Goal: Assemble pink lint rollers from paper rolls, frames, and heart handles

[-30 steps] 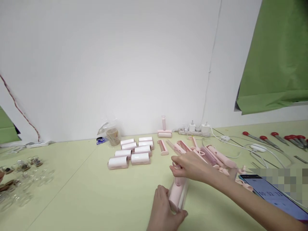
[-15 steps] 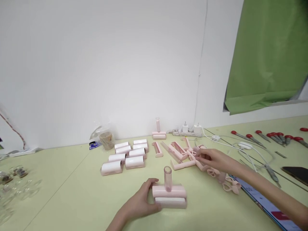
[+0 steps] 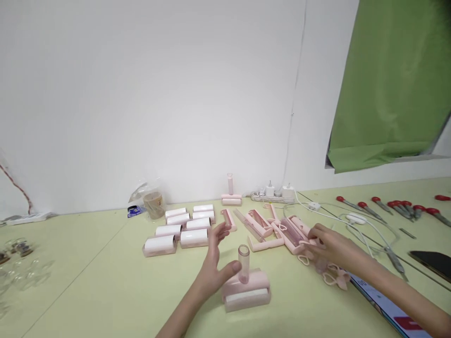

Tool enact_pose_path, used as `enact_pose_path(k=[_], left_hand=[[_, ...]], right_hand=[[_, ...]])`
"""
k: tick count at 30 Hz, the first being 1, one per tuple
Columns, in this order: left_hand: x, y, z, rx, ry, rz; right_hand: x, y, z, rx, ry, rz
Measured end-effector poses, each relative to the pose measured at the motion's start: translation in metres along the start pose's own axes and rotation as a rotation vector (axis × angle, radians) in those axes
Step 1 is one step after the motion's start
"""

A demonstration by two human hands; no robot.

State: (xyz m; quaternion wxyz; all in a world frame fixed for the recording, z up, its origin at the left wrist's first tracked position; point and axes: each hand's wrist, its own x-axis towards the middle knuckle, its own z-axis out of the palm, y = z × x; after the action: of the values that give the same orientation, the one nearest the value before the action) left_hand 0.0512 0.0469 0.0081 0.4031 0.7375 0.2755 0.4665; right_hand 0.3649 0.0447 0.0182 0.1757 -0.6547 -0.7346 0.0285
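Head view: pink roller (image 3: 260, 280), six o'clock; likely light, stiff, slick, best gripped by its broad body. Your left hand (image 3: 211, 271): open beside it; your right hand (image 3: 327, 244): at pink parts (image 3: 274, 243), four o'clock, grasp unclear.

Head cam, one view. Sits above the near side of the table (image 3: 105, 286), faces forward and down toward the wall (image 3: 158, 94). Left hand (image 3: 213, 267) and right hand (image 3: 327, 241) close, wall farther.

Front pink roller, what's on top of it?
A see-through tube stands on the pink roller, open end up. The patch right under the tube's base is covered, so I can't see it.
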Motion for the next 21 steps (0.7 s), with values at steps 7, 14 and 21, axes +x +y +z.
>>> enact_pose_path(k=[7,14,21], left_hand=[[0.023,0.002,0.046,-0.37,-0.073,-0.198],[0.023,-0.023,0.06,-0.517,0.03,-0.278],[0.021,-0.022,0.063,-0.811,0.089,-0.268]], right_hand=[[0.001,-0.102,-0.006,0.949,-0.078,-0.117],[0.009,-0.145,0.015,0.894,-0.039,-0.205],[0.009,-0.142,0.017,0.808,-0.03,-0.277]])
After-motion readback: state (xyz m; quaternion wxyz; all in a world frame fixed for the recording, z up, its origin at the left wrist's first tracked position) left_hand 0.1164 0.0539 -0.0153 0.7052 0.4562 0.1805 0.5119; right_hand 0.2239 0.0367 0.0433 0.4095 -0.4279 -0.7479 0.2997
